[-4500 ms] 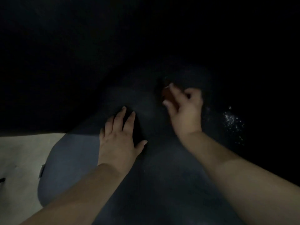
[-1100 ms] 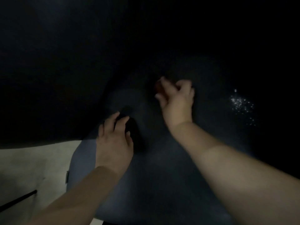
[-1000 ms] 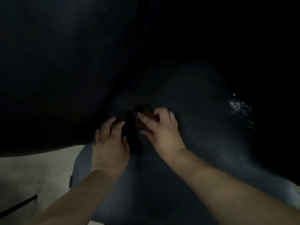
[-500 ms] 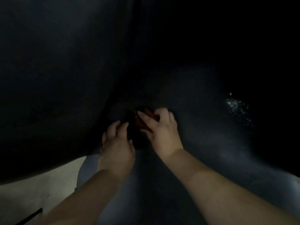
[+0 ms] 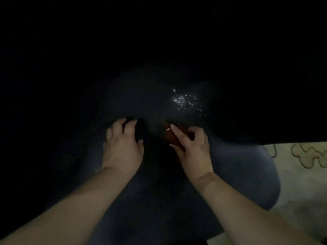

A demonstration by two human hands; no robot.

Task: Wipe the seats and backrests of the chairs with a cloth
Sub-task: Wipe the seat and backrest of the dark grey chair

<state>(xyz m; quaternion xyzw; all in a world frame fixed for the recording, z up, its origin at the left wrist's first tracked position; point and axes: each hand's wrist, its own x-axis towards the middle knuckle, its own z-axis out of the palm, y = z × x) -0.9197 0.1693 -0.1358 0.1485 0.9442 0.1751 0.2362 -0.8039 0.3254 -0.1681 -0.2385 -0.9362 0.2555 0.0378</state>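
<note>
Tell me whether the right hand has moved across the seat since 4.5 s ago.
Yes. The right hand, gripping the reddish cloth, was level with the sparkling specks on the seat; now it sits nearer the person, below them.

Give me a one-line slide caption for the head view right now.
In dim light, the right hand grips a reddish-brown cloth on a dark chair seat; the left hand rests beside it.

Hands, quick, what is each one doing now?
Left hand: fingers curled, resting on the dark chair seat; holding anything cannot be told.
Right hand: holding a reddish-brown cloth.
</note>
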